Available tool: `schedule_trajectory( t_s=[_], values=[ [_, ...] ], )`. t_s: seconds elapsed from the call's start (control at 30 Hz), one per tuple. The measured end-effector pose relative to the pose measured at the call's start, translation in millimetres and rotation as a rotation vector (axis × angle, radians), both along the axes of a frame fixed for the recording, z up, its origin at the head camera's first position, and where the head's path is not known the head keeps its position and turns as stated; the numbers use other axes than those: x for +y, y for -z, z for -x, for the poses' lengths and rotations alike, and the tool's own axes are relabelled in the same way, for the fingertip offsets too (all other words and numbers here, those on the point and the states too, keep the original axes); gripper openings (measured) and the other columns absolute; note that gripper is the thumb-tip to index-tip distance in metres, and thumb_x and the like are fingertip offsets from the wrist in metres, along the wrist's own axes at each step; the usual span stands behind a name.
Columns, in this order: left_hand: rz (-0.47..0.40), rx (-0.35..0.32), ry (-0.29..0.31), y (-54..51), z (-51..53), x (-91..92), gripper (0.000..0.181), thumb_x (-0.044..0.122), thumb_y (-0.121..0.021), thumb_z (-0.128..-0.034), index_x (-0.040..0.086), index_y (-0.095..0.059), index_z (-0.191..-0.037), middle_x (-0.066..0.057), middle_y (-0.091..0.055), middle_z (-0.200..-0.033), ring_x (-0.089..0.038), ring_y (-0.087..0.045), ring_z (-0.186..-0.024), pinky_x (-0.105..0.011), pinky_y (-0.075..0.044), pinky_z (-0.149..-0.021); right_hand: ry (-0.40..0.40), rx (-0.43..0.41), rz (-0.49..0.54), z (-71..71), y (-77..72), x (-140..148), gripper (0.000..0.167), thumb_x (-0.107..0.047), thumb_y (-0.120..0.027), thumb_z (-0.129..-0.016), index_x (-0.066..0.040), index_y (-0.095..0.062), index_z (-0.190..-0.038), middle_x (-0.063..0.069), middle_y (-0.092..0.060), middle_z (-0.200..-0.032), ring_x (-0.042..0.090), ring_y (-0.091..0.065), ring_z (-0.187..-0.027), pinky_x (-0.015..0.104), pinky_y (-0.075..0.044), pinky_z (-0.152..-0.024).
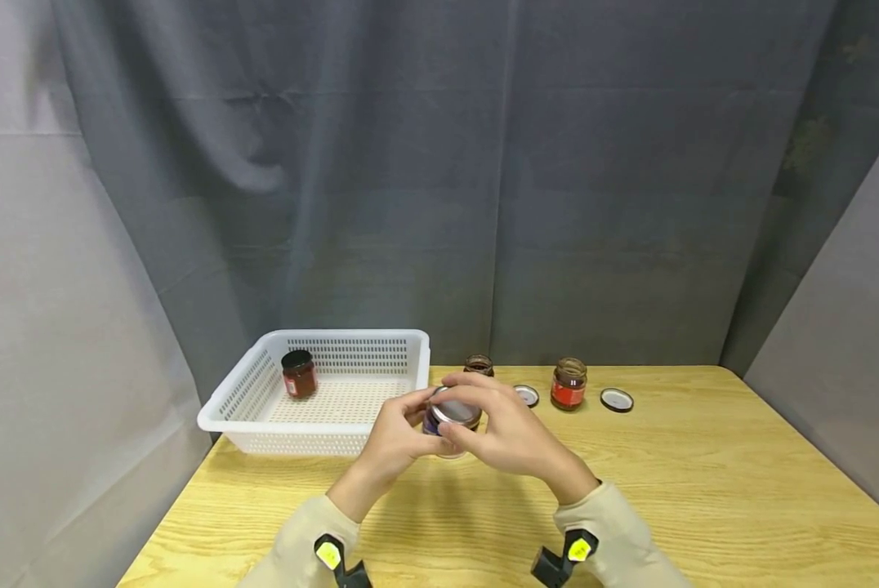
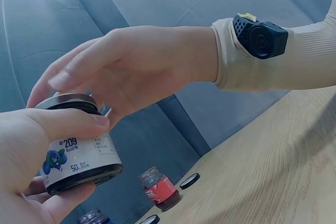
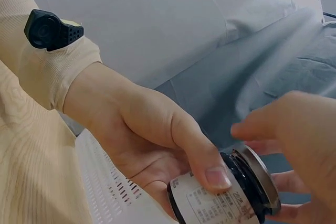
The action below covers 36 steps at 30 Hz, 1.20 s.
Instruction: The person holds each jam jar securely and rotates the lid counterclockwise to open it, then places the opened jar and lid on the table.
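Note:
In the head view my left hand (image 1: 390, 447) grips a small glass jar of blueberry jam, held up over the table. The jar (image 2: 86, 153) has a white label with blueberries on it and leans to one side in the left wrist view. My right hand (image 1: 511, 429) reaches over its top, with curled fingers and thumb around the edge of the silver lid (image 1: 456, 413). In the right wrist view the lid (image 3: 258, 174) sits at the jar's mouth, looking slightly tilted. The left thumb presses against the label. Part of the jar is hidden by the hands.
A white perforated basket (image 1: 292, 437) stands at the left, holding a red jar (image 1: 300, 380) with a black lid. Behind the hands is an open jar (image 1: 479, 364). Another open jar (image 1: 568, 384), red-labelled, stands right of it. Two loose lids, one (image 1: 526, 396) and another (image 1: 617, 399), lie nearby.

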<state>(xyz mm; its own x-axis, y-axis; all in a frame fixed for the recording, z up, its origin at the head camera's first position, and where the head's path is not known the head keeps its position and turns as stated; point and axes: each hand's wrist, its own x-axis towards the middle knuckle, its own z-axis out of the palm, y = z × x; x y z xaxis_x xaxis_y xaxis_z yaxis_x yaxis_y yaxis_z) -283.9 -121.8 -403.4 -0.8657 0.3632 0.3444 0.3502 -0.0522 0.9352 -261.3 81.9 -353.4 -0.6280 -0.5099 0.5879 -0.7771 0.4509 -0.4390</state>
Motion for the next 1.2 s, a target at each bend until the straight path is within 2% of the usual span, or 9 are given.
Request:
schedule_trajectory(
  t_s=[0.1,0.23,0.43,0.6,0.73,0.93,1.2],
  values=[
    [-0.007,0.001,0.015,-0.3,-0.3,1.3,0.067,0.003,-0.091,-0.0775,0.011,-0.066,-0.139,-0.011,-0.067,-0.128,-0.030,-0.064,-0.115,-0.038,-0.057,-0.090,0.005,0.017,0.031,1.9,1.5,-2,0.027,-0.023,-0.082,-0.092,-0.015,-0.078,-0.117,0.008,-0.065,-0.134,0.030,-0.062,-0.123,0.046,-0.056,-0.090],
    [-0.009,0.003,0.025,0.2,-0.7,2.1,0.066,0.003,-0.091,-0.0761,0.013,-0.068,-0.137,-0.011,-0.069,-0.125,-0.030,-0.066,-0.113,-0.039,-0.058,-0.089,0.004,0.024,0.044,2.8,0.5,-3,0.028,-0.018,-0.085,-0.088,-0.012,-0.079,-0.114,0.010,-0.068,-0.131,0.032,-0.064,-0.121,0.047,-0.056,-0.091],
    [0.010,0.007,0.013,1.9,-0.9,2.6,0.063,0.006,-0.092,-0.0756,0.015,-0.070,-0.134,-0.010,-0.069,-0.124,-0.030,-0.065,-0.113,-0.039,-0.057,-0.089,-0.003,-0.050,-0.028,1.9,-5.0,4,0.036,-0.019,-0.082,-0.090,-0.014,-0.076,-0.125,0.012,-0.064,-0.137,0.034,-0.059,-0.127,0.048,-0.056,-0.091],
    [0.039,0.010,0.015,2.9,-1.3,3.1,0.064,0.007,-0.092,-0.0757,0.013,-0.069,-0.135,-0.009,-0.069,-0.125,-0.028,-0.064,-0.115,-0.037,-0.057,-0.090,-0.058,-0.096,-0.091,2.3,-8.3,10,0.037,-0.016,-0.080,-0.091,-0.015,-0.074,-0.127,0.009,-0.062,-0.141,0.029,-0.059,-0.127,0.045,-0.054,-0.094],
    [0.036,0.004,0.023,2.7,-2.3,3.3,0.067,0.005,-0.092,-0.0752,0.013,-0.068,-0.137,-0.009,-0.068,-0.127,-0.028,-0.063,-0.117,-0.037,-0.057,-0.090,-0.092,-0.081,-0.105,2.3,-8.8,12,0.036,-0.015,-0.081,-0.090,-0.015,-0.074,-0.125,0.007,-0.061,-0.142,0.026,-0.058,-0.128,0.044,-0.054,-0.093],
    [0.037,0.000,0.042,0.9,-3.1,2.8,0.065,0.008,-0.092,-0.0749,0.015,-0.069,-0.135,-0.008,-0.069,-0.125,-0.028,-0.064,-0.116,-0.038,-0.057,-0.089,-0.108,-0.038,-0.100,4.6,-7.5,16,0.036,-0.016,-0.082,-0.089,-0.018,-0.074,-0.124,0.003,-0.062,-0.141,0.026,-0.055,-0.131,0.053,-0.046,-0.103],
    [0.033,0.016,0.042,1.2,-1.5,1.9,0.061,0.010,-0.092,-0.0758,0.017,-0.071,-0.133,-0.007,-0.070,-0.124,-0.030,-0.064,-0.114,-0.040,-0.056,-0.090,-0.148,-0.052,-0.090,5.6,-5.6,17,0.038,-0.013,-0.074,-0.097,-0.015,-0.069,-0.135,0.009,-0.058,-0.145,0.031,-0.053,-0.133,0.052,-0.050,-0.100]
  ],
)
